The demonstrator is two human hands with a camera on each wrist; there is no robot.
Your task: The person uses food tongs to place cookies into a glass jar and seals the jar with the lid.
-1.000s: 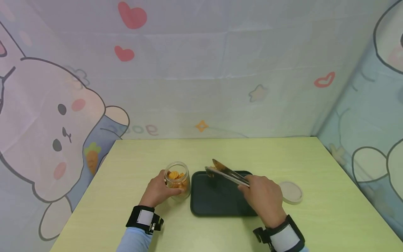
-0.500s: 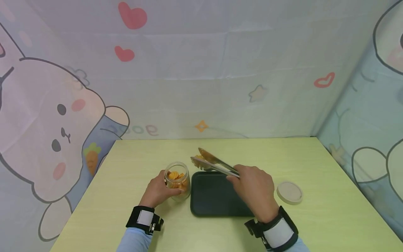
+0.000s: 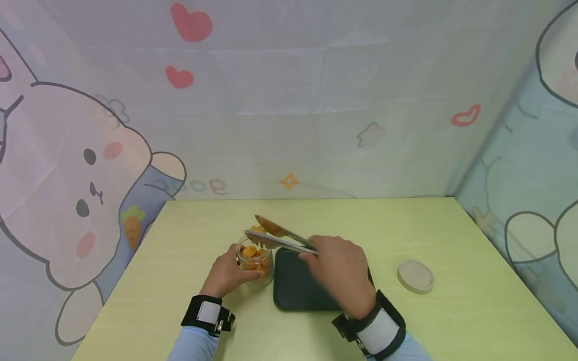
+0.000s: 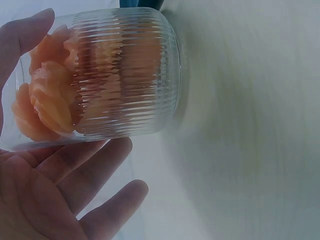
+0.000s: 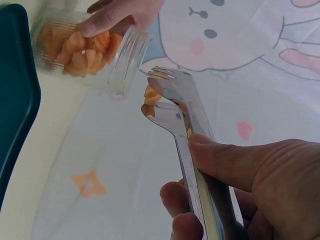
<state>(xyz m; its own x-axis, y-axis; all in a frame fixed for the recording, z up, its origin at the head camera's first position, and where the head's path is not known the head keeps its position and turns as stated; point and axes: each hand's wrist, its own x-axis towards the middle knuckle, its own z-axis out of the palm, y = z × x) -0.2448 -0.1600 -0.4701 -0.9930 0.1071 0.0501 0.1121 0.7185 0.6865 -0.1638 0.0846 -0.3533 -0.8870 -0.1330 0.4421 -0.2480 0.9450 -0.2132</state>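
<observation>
A clear ribbed glass jar (image 4: 145, 75) holding several orange-yellow swirled pieces (image 5: 82, 52) stands open on the table. My left hand (image 3: 230, 273) grips its side, thumb across the front in the head view. My right hand (image 3: 340, 268) holds metal tongs (image 3: 289, 239), whose tips hover at the jar's mouth. Between those tips sits one swirled piece (image 5: 152, 94), which looks like a small cookie. In the right wrist view the thumb and fingers wrap the tongs' arms (image 5: 192, 175).
A dark rectangular tray (image 3: 293, 286) lies right of the jar, partly hidden under my right hand. Farther right rests a round pale lid (image 3: 415, 277) on the light wooden table (image 3: 474, 301). A printed cloth (image 3: 316, 100) hangs behind.
My right hand has carried the tongs and the piece leftward, from over the tray to the jar's mouth. My left hand and the jar have stayed in place.
</observation>
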